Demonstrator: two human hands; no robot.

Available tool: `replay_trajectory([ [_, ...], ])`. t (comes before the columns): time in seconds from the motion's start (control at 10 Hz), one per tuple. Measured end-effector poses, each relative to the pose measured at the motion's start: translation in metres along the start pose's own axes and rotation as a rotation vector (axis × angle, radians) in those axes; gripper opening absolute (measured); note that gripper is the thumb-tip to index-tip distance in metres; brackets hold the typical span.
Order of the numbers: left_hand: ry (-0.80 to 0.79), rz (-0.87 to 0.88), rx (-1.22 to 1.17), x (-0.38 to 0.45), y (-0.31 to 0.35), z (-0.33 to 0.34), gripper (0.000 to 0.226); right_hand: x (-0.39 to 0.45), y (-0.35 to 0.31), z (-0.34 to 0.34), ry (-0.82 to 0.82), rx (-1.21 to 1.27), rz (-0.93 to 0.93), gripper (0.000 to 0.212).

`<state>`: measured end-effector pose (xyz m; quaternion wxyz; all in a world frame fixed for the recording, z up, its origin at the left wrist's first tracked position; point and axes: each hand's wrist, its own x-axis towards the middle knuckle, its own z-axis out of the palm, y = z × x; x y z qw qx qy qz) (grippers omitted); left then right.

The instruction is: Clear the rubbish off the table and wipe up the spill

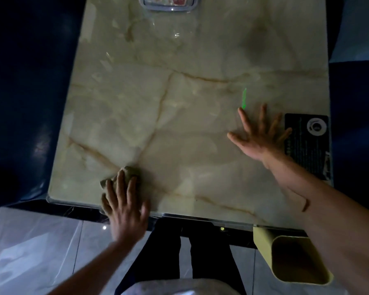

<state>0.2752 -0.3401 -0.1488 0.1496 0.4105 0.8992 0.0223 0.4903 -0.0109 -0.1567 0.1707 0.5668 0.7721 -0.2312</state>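
A marble-look table [179, 124] is filling most of the view, with dark blue seats [26, 103] lying along its left and right sides and pale floor tiles [30, 252] showing below its near edge. The left hand [124, 205] is lying palm down at the near left part of the table, and its fingers are bending a little over a crumpled brownish cloth [126, 174], pressing it on the surface; the hand is blurred, so I cannot tell how firmly it is gripping. The right hand [260, 135] is resting flat on the right part of the table, with all fingers spread wide and holding nothing. Its little finger is touching the edge of a black sticker [307, 141] at the right border. A yellow bin [294, 258] is hanging under the near right corner, open side up. At the far edge a clear tray [168, 5] is sitting, partly cut off. A small green light mark [244, 99] is showing just beyond the right fingertips. The spill itself is not clear to see.
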Motion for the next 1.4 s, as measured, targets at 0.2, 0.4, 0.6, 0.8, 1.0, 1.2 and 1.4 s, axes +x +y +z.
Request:
replay_trajectory([
  [0.2,-0.132,0.039,-0.041,-0.046,0.126,0.025,0.08,0.004,-0.003,-0.013,-0.151,-0.055,-0.019,0.083],
  [0.4,-0.233,0.668,0.02,-0.052,0.247,0.05,0.078,0.009,-0.003,-0.024,-0.272,-0.109,-0.021,0.089],
  [0.6,-0.296,1.349,0.184,-0.009,0.276,0.058,0.065,0.009,0.0,-0.021,-0.268,-0.075,-0.058,0.091],
  [0.8,-0.298,2.008,0.125,0.077,0.192,0.035,0.06,0.007,0.002,-0.019,-0.272,-0.055,-0.088,0.089],
  [1.0,-0.117,1.656,0.305,0.17,0.109,-0.006,0.068,0.01,0.001,-0.018,-0.261,-0.073,-0.067,0.088],
  [1.2,0.025,1.028,0.274,0.169,0.116,-0.013,0.064,0.004,0.002,-0.011,-0.155,-0.065,-0.074,0.087],
  [1.4,0.081,0.469,0.062,0.12,0.167,0.014,0.065,-0.007,0.001,-0.006,-0.02,-0.045,-0.111,0.081],
])
